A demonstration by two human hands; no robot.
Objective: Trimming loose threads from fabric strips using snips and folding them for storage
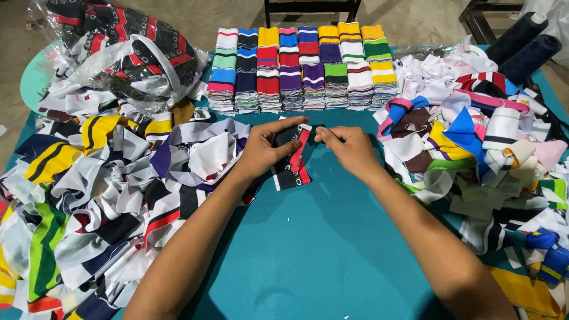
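Cloth piece pinched between fingers of both hands

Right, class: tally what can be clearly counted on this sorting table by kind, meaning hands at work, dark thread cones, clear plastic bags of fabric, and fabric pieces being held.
Hands: 2, left hand and right hand
Dark thread cones: 2
Clear plastic bag: 1
Held black-and-red fabric piece: 1
Total: 6
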